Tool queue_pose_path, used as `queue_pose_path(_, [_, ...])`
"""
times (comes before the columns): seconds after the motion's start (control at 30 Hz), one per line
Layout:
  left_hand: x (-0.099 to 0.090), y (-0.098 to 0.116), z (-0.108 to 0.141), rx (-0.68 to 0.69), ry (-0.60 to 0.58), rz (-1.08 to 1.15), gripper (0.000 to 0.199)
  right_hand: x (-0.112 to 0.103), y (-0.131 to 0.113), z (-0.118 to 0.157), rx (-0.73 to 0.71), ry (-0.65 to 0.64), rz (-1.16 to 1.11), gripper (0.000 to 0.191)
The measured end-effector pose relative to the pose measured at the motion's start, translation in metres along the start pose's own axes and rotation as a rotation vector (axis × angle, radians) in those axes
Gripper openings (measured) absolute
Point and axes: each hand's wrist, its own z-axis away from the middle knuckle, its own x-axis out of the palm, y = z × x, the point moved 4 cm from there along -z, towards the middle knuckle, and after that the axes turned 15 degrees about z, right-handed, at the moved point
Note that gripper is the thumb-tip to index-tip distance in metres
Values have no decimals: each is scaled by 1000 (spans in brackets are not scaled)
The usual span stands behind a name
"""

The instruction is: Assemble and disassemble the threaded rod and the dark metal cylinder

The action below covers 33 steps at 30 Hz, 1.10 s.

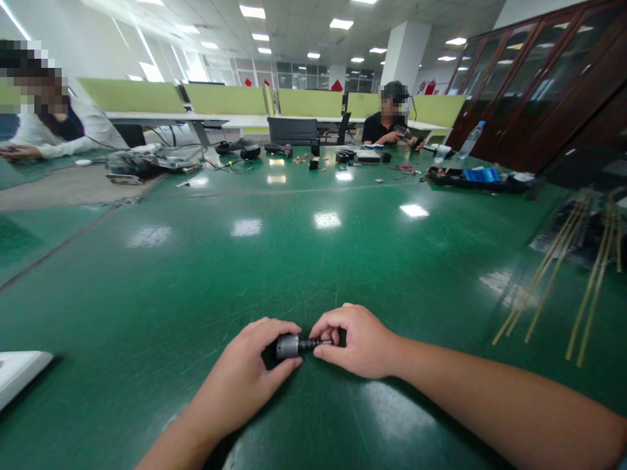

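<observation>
Low on the green tabletop [313, 281], a small metal part lies lengthwise between my hands: a grey cylinder [287, 346] with a thinner dark, ridged shaft [309, 344] coming out of its right end. My left hand [252, 359] grips the cylinder, thumb on the near side and fingers on the far side. My right hand [355, 341] has its thumb and fingers curled around the tip of the shaft. The shaft's far right end is partly hidden by those fingers. Both hands stay close to the table surface.
At the right lie several thin yellow sticks [548, 267]. A white object's corner [22, 372] shows at the left edge. Further back are a black tray with blue items [482, 175], a bottle [471, 140], cables and small parts. Two people sit beyond.
</observation>
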Motion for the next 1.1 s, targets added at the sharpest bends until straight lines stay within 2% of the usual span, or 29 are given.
queue_pose_path(1.1, [-2,1,-1,-1,2,13,30,-2,-1,1,19,1,-28,13])
